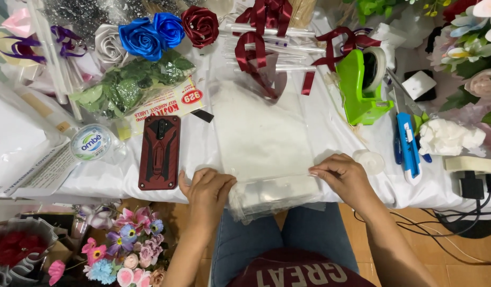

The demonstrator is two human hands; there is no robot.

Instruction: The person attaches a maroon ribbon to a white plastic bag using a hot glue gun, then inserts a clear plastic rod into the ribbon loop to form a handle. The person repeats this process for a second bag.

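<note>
both hands on clear bags (267, 159)

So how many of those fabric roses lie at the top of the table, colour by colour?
Blue roses: 2
Dark red rose: 1
Silver-grey rose: 1
Total: 4
Both hands, left and right, rest on the stack of clear plastic bags, away from the roses.

The light is bright, even and soft, seemingly from overhead, and shadows on the white table (330, 133) are faint. Gentle sheen shows on the clear plastic bags (264, 138) and the satin roses (150, 34). Focus is sharp at the middle; the far corners bend and soften slightly from the wide lens.
</note>
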